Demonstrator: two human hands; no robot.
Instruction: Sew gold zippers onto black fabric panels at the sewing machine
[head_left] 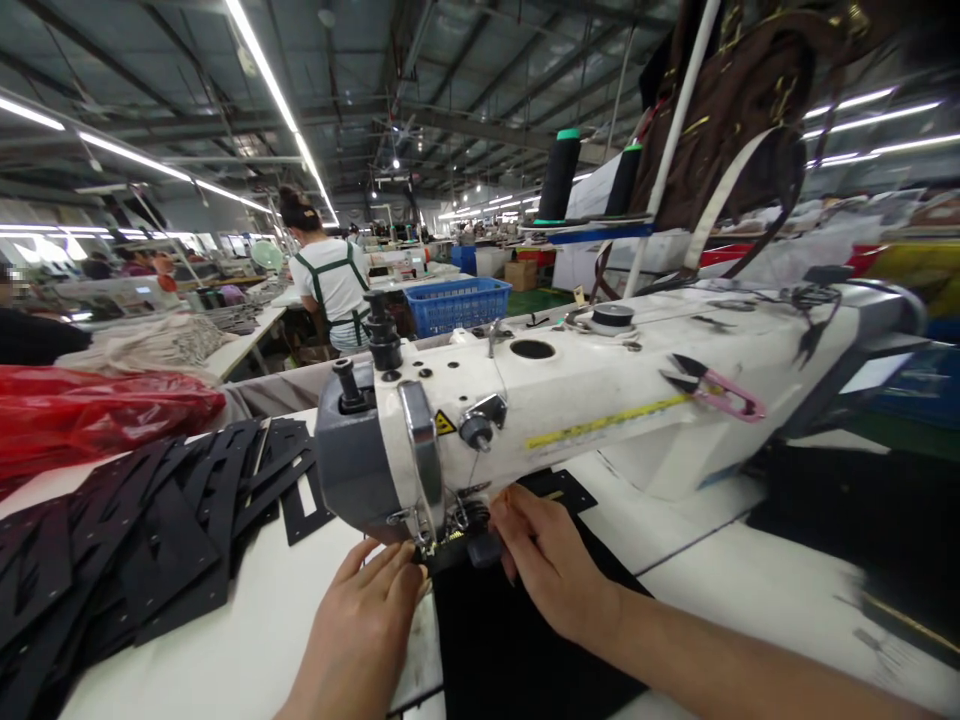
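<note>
Sewing machine (600, 370), black fabric (510, 640) beneath, left hand (369, 610), right hand (559, 572) close by, grips unclear

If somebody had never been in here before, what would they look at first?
Probably the big white sewing machine across the middle, with the left hand and right hand close to its needle end, over black material. Next, perhaps the shiny red plastic at the left edge, beside a spread of black cut pieces. The pink-handled snips lying on top of the machine stand out too.
</note>
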